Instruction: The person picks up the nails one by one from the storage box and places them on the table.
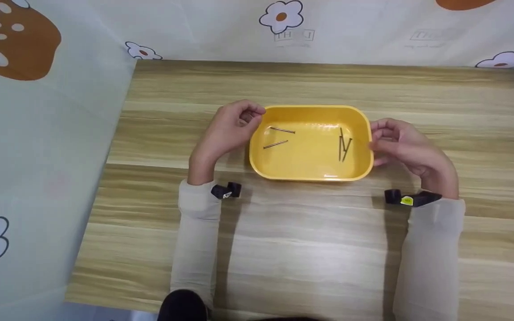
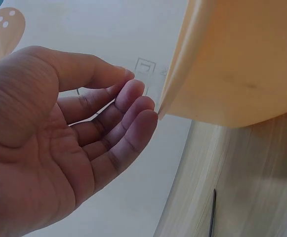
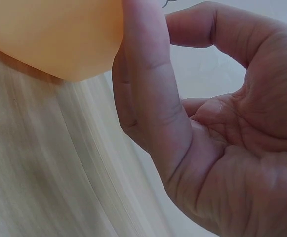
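Note:
A yellow plastic box (image 1: 310, 173) with rounded corners is between the two hands. Inside it lie several nails: two, including one nail (image 1: 275, 144), at the left end, and others, including one nail (image 1: 347, 149), at the right. My left hand (image 1: 235, 122) is beside the box's upper left corner, loosely curved; in the left wrist view its fingertips are close to the wall, with nothing held. At the right end my right hand (image 1: 401, 142) touches the outer wall and rim with thumb and fingers. Part of its contact is hidden.
The box is over a wood-grain table (image 1: 306, 249). A thin dark rod (image 2: 212, 212) shows in the left wrist view. Pale flower-printed sheeting (image 1: 221, 31) stands along the table's back and left edges. Small black cameras (image 1: 226, 191) sit at the wrists.

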A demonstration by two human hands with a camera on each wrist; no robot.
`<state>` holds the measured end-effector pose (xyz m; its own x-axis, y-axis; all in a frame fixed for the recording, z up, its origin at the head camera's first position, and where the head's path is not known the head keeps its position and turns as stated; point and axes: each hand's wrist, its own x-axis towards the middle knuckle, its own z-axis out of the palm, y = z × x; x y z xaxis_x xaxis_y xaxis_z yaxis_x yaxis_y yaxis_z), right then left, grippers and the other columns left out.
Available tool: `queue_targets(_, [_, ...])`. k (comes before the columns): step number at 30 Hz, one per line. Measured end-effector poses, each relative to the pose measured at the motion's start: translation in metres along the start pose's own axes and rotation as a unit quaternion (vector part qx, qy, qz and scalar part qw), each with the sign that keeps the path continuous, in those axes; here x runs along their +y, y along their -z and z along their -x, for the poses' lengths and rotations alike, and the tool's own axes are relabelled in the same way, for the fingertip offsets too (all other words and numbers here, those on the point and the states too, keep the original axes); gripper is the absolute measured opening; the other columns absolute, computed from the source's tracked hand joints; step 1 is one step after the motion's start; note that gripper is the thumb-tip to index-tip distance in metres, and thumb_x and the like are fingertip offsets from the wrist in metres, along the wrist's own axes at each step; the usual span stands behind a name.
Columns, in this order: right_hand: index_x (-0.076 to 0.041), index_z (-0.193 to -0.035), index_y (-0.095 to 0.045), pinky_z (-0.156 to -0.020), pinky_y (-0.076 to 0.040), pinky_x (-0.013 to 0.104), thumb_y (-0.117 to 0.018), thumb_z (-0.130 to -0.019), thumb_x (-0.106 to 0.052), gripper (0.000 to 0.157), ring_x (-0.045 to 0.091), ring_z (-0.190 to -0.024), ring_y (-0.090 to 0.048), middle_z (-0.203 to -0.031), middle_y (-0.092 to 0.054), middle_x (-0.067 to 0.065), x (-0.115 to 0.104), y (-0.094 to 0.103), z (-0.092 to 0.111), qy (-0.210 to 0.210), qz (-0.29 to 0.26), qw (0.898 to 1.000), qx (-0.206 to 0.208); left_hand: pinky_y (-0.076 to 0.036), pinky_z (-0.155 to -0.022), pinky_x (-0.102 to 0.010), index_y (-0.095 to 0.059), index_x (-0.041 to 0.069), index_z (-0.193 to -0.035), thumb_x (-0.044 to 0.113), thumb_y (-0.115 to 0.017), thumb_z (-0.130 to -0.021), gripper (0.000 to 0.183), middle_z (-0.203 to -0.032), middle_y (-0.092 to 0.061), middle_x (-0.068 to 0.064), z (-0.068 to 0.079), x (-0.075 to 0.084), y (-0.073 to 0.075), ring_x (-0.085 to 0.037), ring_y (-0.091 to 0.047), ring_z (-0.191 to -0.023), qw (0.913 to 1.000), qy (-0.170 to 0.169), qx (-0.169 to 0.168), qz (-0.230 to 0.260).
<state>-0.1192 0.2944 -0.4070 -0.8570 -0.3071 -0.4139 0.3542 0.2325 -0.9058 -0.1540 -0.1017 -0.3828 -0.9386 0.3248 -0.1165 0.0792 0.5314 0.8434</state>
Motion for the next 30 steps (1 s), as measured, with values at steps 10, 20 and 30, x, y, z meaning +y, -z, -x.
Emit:
queue_targets(10, [0.003, -0.131, -0.048, -0.073, -0.068, 0.035, -0.066, -0.099, 0.000, 0.037, 0.016, -0.089, -0.071, -0.106, -0.062, 0.006, 0.000, -0.002, -0.001, 0.001, 0.002, 1.000, 0.001, -0.060, -0.099, -0.037, -0.070, -0.001, -0.125, 0.011, -0.063, -0.105, 0.025, -0.123, -0.074, -0.018, 0.000, 0.008, -0.008, -0.025, -0.070, -0.108, 0.9997, -0.017, -0.015, -0.003])
queue_targets(20, [0.003, -0.132, -0.047, -0.074, -0.068, 0.036, -0.064, -0.100, -0.001, 0.037, 0.017, -0.091, -0.071, -0.108, -0.062, 0.006, 0.001, -0.004, -0.002, -0.008, 0.017, 1.000, 0.010, -0.060, -0.100, -0.037, -0.070, 0.000, -0.125, 0.011, -0.063, -0.103, 0.026, -0.123, -0.075, -0.015, -0.002, 0.010, -0.016, -0.025, -0.069, -0.110, 0.9988, -0.029, -0.034, -0.020])
queue_targets(30, [0.003, -0.132, -0.047, -0.072, -0.068, 0.035, -0.066, -0.099, 0.001, 0.038, 0.017, -0.089, -0.072, -0.108, -0.063, 0.007, 0.000, 0.000, 0.000, -0.005, 0.010, 1.000, 0.007, -0.059, -0.100, -0.036, -0.070, 0.000, -0.127, 0.013, -0.063, -0.104, 0.027, -0.123, -0.073, -0.011, -0.003, 0.016, -0.022, -0.024, -0.068, -0.111, 0.9964, -0.036, -0.034, -0.068])
